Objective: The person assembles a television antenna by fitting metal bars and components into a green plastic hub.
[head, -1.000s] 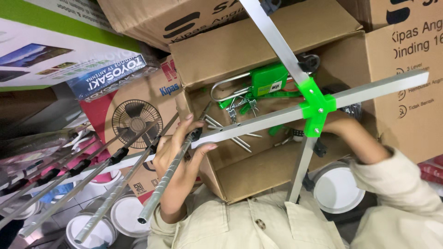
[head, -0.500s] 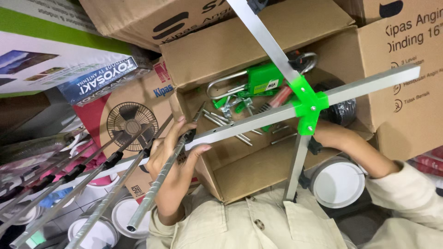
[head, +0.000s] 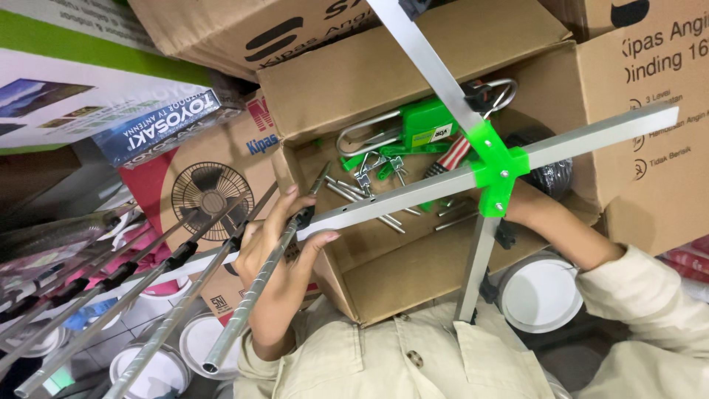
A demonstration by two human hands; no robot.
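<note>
**Aluminium antenna frame held over an open carton**

Silver aluminium antenna boom (head: 399, 207), a flat bar, runs across the view from lower left to upper right, above an open brown cardboard carton (head: 413, 273). One bright green plastic cross-shaped bracket (head: 496, 168) joins it to a second flat aluminium bar (head: 432, 70) that crosses it from the top edge down to the person's chest. The left hand (head: 284, 244) curls its fingers around one ribbed silver metal rod (head: 255, 295) where that rod meets the boom at a black clip; the grip is closed on the rod. The right hand is hidden behind the green bracket, so whether it grips anything cannot be told; only its forearm (head: 569, 236) in a beige sleeve shows. At least four more thin metal rods (head: 111, 284) with black clips fan out to the lower left. Inside the carton lie a green plastic clamp block (head: 425, 129), one bent metal U-bolt (head: 369, 137) and several loose short silver tubes (head: 369, 203). One round white lid (head: 543, 295) sits below the right forearm, and three more white lids (head: 196, 340) lie at lower left.
</note>
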